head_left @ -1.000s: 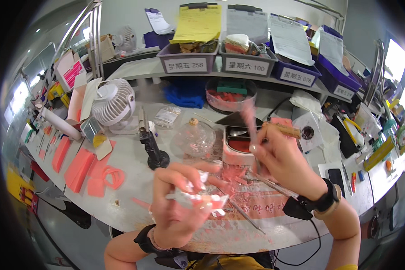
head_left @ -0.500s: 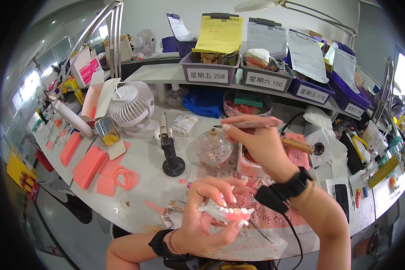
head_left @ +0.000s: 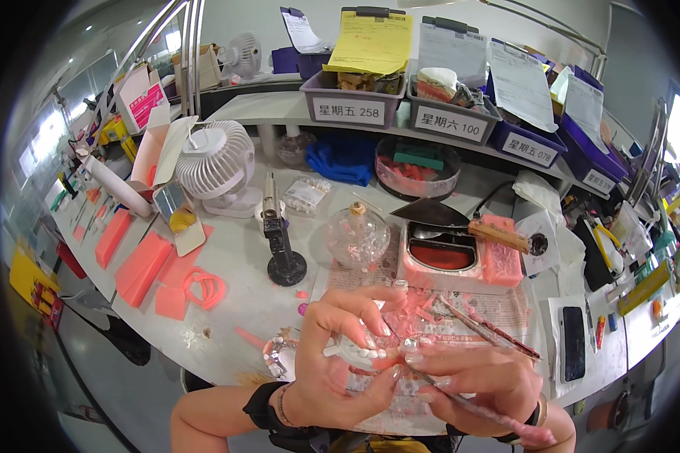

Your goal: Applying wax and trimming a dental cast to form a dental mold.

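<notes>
My left hand is closed around a small dental model with a row of white teeth and pink wax along the gum, held above the front of the bench. In my right hand is a thin wax carving tool, its pink-smeared handle end pointing down to the right. The tool's working end meets the model's right side; fingers partly hide the contact. Beneath both hands lies newspaper strewn with pink wax scraps. Another model with teeth rests left of my left hand.
Beyond the hands stand a glass spirit lamp, a wax pot with a wooden-handled spatula across it, and a black stand. Pink wax sheets and a fan are left, a phone right. Bins line the shelf.
My right hand has come down from beside the spirit lamp to the model, bringing the carving tool against it. My left hand still holds the model, slightly further left.
</notes>
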`<action>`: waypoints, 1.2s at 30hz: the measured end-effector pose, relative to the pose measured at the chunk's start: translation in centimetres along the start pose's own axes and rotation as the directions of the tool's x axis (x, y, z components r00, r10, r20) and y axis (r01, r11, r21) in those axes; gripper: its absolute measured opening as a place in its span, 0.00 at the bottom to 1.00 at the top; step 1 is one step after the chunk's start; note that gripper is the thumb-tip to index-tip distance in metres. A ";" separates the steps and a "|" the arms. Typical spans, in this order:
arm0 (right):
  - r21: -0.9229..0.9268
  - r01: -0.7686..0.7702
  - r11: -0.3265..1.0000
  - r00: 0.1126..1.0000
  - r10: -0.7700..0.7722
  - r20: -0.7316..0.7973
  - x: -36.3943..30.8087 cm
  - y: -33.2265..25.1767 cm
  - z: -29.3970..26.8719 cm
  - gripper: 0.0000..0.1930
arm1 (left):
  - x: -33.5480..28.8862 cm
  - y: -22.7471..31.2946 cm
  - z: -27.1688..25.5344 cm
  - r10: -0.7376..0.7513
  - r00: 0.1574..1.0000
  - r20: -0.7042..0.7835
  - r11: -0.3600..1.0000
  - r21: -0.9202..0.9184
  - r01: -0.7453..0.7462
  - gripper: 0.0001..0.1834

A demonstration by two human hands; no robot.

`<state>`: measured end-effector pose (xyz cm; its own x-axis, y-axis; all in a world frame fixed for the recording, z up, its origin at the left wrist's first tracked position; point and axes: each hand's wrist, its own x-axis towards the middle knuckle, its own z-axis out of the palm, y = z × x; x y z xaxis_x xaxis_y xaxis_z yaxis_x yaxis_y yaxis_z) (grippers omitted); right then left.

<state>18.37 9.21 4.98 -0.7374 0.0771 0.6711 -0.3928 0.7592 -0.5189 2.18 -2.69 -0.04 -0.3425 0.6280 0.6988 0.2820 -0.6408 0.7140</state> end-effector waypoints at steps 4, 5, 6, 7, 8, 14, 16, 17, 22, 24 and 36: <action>-0.059 0.074 0.996 0.997 -0.074 0.010 0.1 0.0 0.0 0.22 | -0.1 0.0 0.2 -0.001 1.000 -0.012 1.000 0.014 0.001 0.25; -0.058 0.074 0.996 0.997 -0.074 0.011 0.2 -0.1 0.0 0.22 | -0.1 0.0 0.3 0.004 1.000 -0.018 1.000 0.011 -0.004 0.26; -0.070 0.077 0.995 0.997 -0.076 0.015 0.2 -0.2 0.0 0.22 | -0.2 0.0 0.3 0.004 1.000 -0.019 1.000 0.011 -0.004 0.26; -0.086 0.077 0.993 0.997 -0.076 0.018 0.2 -0.3 0.0 0.22 | -0.2 -0.1 0.3 0.008 1.000 -0.018 1.000 0.011 -0.008 0.26; -0.088 0.075 0.993 0.997 -0.073 0.019 0.3 -0.3 0.0 0.22 | -0.2 -0.2 0.3 0.012 1.000 -0.017 1.000 0.010 -0.012 0.26; -0.134 0.094 0.986 0.996 -0.093 0.017 0.2 -0.5 0.1 0.23 | -0.3 -0.1 0.4 -0.006 1.000 -0.018 0.999 0.036 0.007 0.25; -0.172 0.117 0.978 0.993 -0.116 0.012 0.4 -0.5 0.2 0.22 | -0.2 -0.2 0.5 -0.013 1.000 -0.016 1.000 0.010 0.013 0.25; -0.174 0.114 0.978 0.993 -0.114 0.012 0.4 -0.5 0.2 0.22 | -0.1 -0.3 0.5 -0.019 1.000 -0.014 1.000 -0.015 0.019 0.25; -0.178 0.090 0.980 0.996 -0.083 0.043 0.3 -0.5 -0.1 0.21 | 0.0 -0.3 0.6 -0.086 0.996 -0.007 0.992 -0.097 0.085 0.23; -0.168 0.078 0.983 0.995 -0.067 0.072 0.3 -0.5 -0.5 0.20 | 0.0 -0.3 0.7 -0.113 0.994 -0.011 0.984 -0.139 0.110 0.23; -0.056 0.005 0.998 0.995 0.000 0.096 -0.1 0.3 -1.3 0.15 | 0.2 -0.3 0.4 -0.292 0.948 0.128 0.849 -0.421 0.318 0.24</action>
<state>18.99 10.30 5.44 -0.7865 0.0150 0.6174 -0.3653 0.7947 -0.4848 2.36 -2.25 -0.08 -0.2920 0.8388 0.4596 -0.2469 -0.5304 0.8110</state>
